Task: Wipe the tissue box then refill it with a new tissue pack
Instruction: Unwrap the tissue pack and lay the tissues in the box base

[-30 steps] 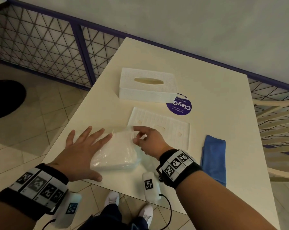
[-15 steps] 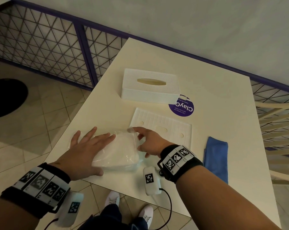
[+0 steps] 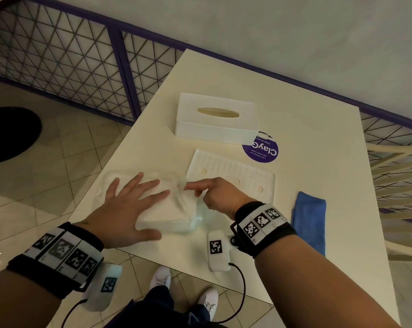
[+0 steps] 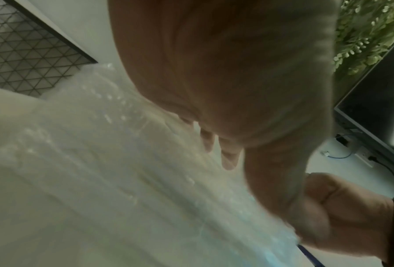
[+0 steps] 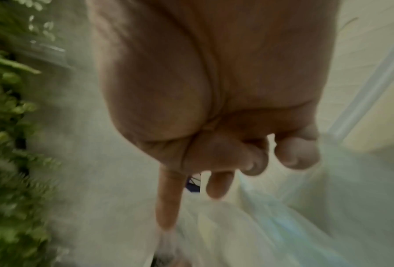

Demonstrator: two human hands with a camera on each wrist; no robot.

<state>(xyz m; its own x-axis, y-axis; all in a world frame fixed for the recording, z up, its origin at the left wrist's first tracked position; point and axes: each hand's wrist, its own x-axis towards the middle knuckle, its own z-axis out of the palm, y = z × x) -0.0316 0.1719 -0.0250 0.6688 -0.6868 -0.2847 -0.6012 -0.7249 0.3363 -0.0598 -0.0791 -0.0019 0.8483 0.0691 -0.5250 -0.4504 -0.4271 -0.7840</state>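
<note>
A tissue pack (image 3: pixel 174 209) in clear plastic wrap lies near the table's front left corner. My left hand (image 3: pixel 131 202) presses flat on it with fingers spread; its palm (image 4: pixel 214 72) fills the left wrist view above the crinkled wrap (image 4: pixel 99 162). My right hand (image 3: pixel 192 188) pinches the loose wrap at the pack's far right corner, its fingers (image 5: pixel 218 184) curled over the plastic (image 5: pixel 282 225). The white tissue box cover (image 3: pixel 215 119) stands farther back, slot up. Its flat base plate (image 3: pixel 245 176) lies between the cover and my right hand.
A folded blue cloth (image 3: pixel 310 218) lies right of my right wrist. A round purple sticker (image 3: pixel 263 151) sits by the cover's right corner. The cream table (image 3: pixel 318 138) ends just under my wrists. A mesh railing (image 3: pixel 58 62) runs at left, a chair (image 3: pixel 399 166) at right.
My right hand keeps its pinch on the wrap at the pack's far right corner, and the plastic there looks looser. The left hand stays flat on the pack.
</note>
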